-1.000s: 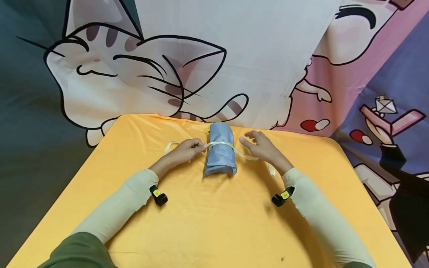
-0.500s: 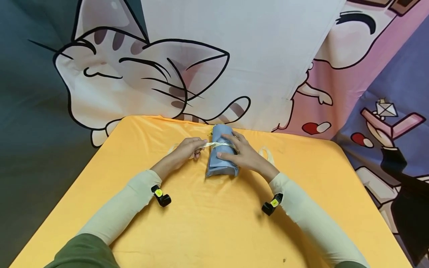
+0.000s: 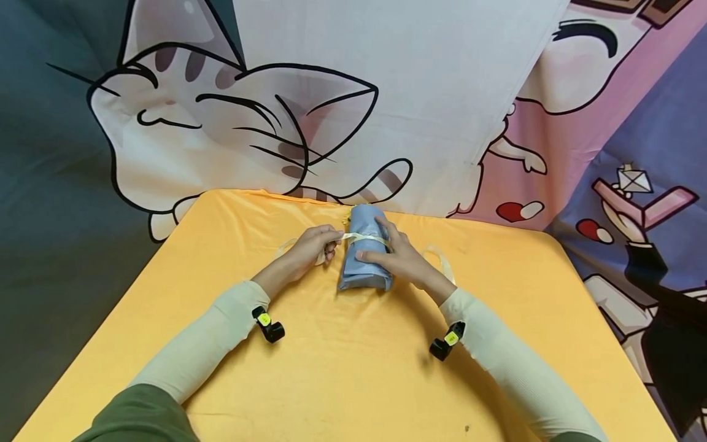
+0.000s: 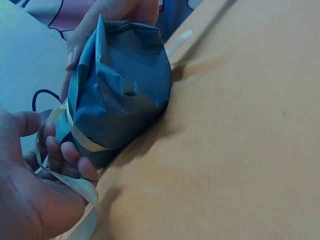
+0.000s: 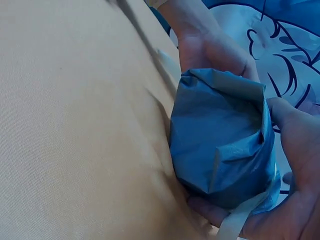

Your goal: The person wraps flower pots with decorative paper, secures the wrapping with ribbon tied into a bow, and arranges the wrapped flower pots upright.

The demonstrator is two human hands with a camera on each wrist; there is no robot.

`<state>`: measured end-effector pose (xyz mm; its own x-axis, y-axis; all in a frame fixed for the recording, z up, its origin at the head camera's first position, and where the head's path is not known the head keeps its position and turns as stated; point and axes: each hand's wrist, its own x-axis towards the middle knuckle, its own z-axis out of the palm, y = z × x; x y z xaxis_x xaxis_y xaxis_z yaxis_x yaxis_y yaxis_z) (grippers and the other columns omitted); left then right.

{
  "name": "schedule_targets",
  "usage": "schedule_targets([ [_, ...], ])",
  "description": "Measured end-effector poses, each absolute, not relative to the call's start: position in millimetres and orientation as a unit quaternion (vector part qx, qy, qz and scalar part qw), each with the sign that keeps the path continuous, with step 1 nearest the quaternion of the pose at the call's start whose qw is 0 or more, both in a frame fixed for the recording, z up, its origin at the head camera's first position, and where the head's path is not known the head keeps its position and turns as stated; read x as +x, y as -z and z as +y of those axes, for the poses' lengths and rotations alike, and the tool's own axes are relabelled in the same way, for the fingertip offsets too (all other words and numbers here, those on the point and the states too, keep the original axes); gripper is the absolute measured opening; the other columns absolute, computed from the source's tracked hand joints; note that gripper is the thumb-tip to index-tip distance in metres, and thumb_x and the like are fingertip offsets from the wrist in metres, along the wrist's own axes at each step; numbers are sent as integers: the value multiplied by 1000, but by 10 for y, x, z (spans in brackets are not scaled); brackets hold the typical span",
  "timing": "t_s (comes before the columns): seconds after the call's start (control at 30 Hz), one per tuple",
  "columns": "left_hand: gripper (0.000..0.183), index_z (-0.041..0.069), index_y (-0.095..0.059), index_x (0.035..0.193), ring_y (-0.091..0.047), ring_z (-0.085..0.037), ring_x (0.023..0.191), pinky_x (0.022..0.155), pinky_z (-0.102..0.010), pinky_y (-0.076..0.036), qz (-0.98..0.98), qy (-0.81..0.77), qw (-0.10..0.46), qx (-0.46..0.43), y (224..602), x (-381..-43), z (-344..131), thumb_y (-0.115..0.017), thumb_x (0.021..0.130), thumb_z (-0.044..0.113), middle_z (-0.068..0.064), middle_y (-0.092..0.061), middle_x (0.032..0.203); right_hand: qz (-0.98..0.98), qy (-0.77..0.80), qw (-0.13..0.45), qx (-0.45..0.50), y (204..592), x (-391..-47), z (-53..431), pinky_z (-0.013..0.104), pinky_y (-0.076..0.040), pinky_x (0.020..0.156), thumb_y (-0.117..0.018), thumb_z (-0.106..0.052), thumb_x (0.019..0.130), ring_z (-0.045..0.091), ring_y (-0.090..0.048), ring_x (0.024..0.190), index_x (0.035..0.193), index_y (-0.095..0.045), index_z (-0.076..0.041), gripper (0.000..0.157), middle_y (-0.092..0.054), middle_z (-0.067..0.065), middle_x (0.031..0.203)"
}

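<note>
A rolled bundle in blue wrapping paper (image 3: 364,273) lies lengthwise on the yellow cloth, with a pale yellow ribbon (image 3: 361,237) around its middle. My left hand (image 3: 310,248) is at the bundle's left side and pinches the ribbon between thumb and fingers. In the left wrist view a loose ribbon tail (image 4: 80,185) trails over that palm. My right hand (image 3: 405,258) grips the bundle from the right, thumb on top and fingers around the far side. The right wrist view shows the bundle's folded paper end (image 5: 220,135) between both hands.
Yellow cloth (image 3: 331,380) covers the table. Another ribbon length (image 3: 442,264) loops beside the right wrist. Small yellow bits (image 3: 346,219) show at the bundle's far left edge. A printed cat backdrop (image 3: 248,141) hangs behind the table.
My right hand came in from the right of the bundle and took hold of it. The left hand kept its pinch on the ribbon, whose part beside the bundle now looks narrower and twisted.
</note>
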<state>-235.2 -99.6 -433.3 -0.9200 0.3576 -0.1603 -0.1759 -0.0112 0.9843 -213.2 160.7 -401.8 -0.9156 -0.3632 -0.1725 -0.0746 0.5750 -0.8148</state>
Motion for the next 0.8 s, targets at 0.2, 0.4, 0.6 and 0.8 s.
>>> schedule_targets([
  [0.2,23,5,-60,105,-55,-16,79,74,-29,-52,613,-772,161,43,4326,-2358,-947,-55,119,22,-1,-56,89,846,482,208,-89,3993,-2130,1609,62,-57,116,-82,-60,98,49,-48,160,181,0,-42,118,-13,23,189],
  [0.4,22,11,-65,104,-63,-21,111,98,-32,-54,525,-838,144,37,4330,-2362,-866,-52,120,19,-2,-71,108,855,463,216,-89,3985,-2139,1616,62,-53,120,-80,-66,97,46,-42,164,181,0,-42,119,-13,17,190],
  [0.6,26,17,-70,109,-57,-20,125,105,-35,-39,502,-851,142,60,4324,-2363,-761,-48,120,25,6,-81,125,853,461,224,-94,3993,-2150,1619,57,-55,117,-78,-63,99,46,-48,159,181,3,-43,117,-15,20,189],
  [0.8,25,21,-75,124,-51,-16,131,113,-36,-33,548,-820,142,85,4310,-2360,-671,-50,120,22,5,-69,134,853,459,229,-94,3965,-2150,1590,57,-53,119,-77,-62,100,45,-47,159,181,6,-43,118,-17,20,189],
])
